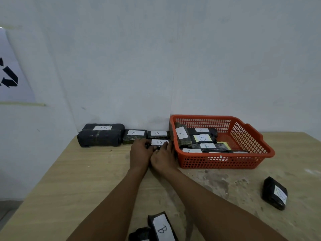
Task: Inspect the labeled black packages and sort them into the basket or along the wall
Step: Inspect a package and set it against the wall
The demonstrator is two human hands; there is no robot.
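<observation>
A small black package labeled B (159, 142) lies on the table in front of the row along the wall, beside the orange basket (224, 160). My left hand (140, 152) grips its left end and my right hand (164, 154) grips its right end. Behind it along the wall stand a large black B package (100, 135), a C package (135, 136) and another B package (158, 134). The basket holds several labeled black packages, one marked A (181, 134) leaning upright.
A black package (274, 193) lies at the table's right near side. Another B package (162, 228) and a dark bundle (139, 234) sit at the near edge between my forearms. The wooden table (78, 180) ends on the left; a white poster (12, 70) hangs on the wall.
</observation>
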